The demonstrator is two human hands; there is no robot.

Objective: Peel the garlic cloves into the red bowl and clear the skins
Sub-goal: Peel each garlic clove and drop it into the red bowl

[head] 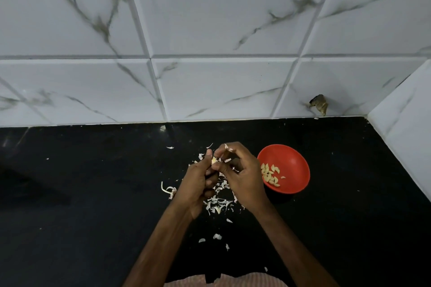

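1. The left hand point(198, 182) pinches a garlic clove point(214, 160) between thumb and fingertips. The right hand point(242, 177) pinches the same clove, working at its skin.
2. Once bared and slick, the clove could squirt out of the pinch and drop among the loose skins point(218, 205) below the grip.
3. The red bowl point(300, 165) sits just right of the grip, so skins flicked that way may land on the peeled cloves point(270, 175).

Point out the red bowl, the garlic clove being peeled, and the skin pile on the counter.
red bowl point(295, 165): head view, bare inner wall on its right side.
garlic clove point(214, 160): head view, exposed pale flesh.
skin pile point(218, 206): head view, middle of the densest scraps.
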